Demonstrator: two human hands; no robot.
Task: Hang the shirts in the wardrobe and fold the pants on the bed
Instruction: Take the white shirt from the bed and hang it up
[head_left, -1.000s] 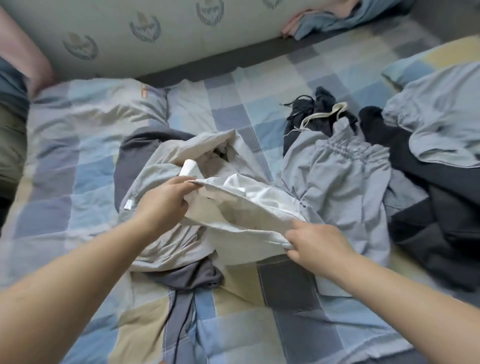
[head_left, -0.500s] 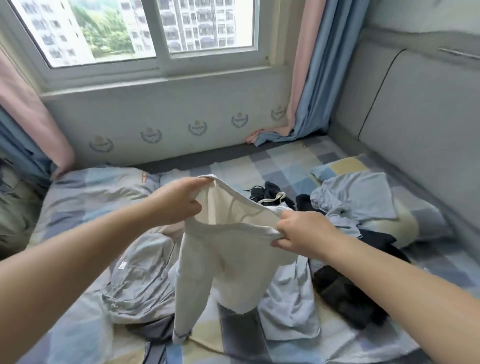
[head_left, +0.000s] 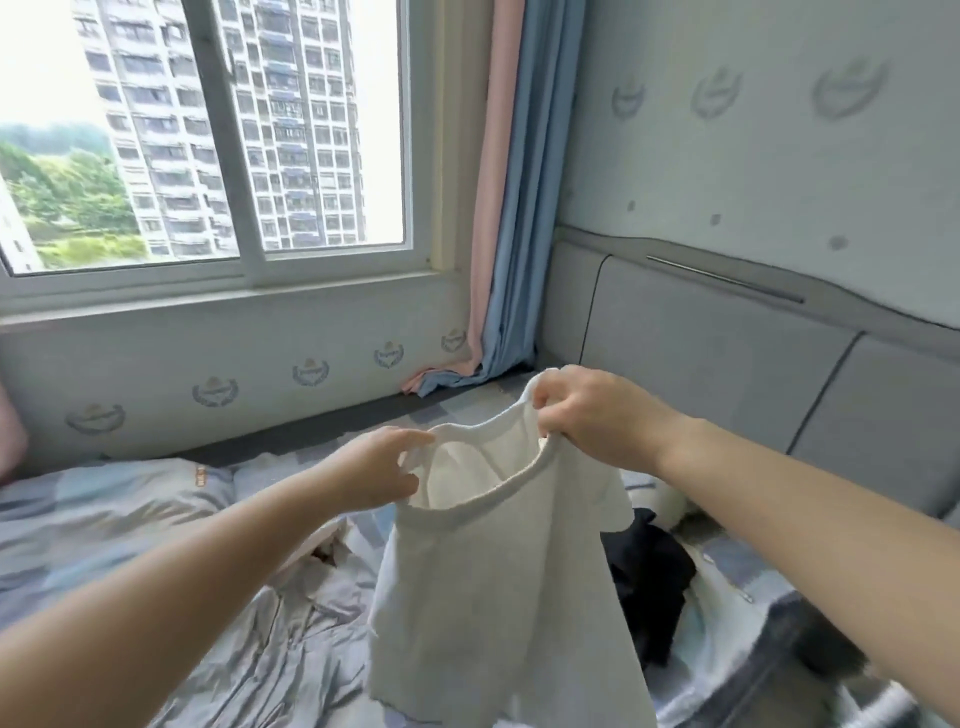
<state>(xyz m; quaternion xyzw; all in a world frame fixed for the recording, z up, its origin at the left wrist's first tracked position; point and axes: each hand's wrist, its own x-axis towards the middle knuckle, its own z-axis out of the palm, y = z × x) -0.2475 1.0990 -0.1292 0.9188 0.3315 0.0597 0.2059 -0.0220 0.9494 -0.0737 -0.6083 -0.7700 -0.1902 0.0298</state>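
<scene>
Your right hand (head_left: 592, 415), at about 1 o'clock from the frame's centre, has its fingers curled round the waistband of the white pants (head_left: 498, 571), pinching the band's far corner and holding it higher than the other side. Your left hand (head_left: 374, 467), just left of centre, meets the opposite end of the waistband; its fingers are only partly bent, the fingertips (head_left: 415, 441) touching the fabric edge, and whether they truly pinch it cannot be told. The waistband gapes open between both hands, and the garment hangs down toward 6 o'clock, above the bed (head_left: 104, 519). On the checked bedding, a crumpled grey garment (head_left: 291, 639) lies at 7 o'clock, and a black garment (head_left: 649, 577) lies at 4 o'clock, partly hidden behind the pants. A window (head_left: 208, 135) fills 10 to 11 o'clock; pink-and-blue curtains (head_left: 509, 208) hang at 12 o'clock; the padded grey headboard (head_left: 701, 343) runs along 2 to 3 o'clock.
</scene>
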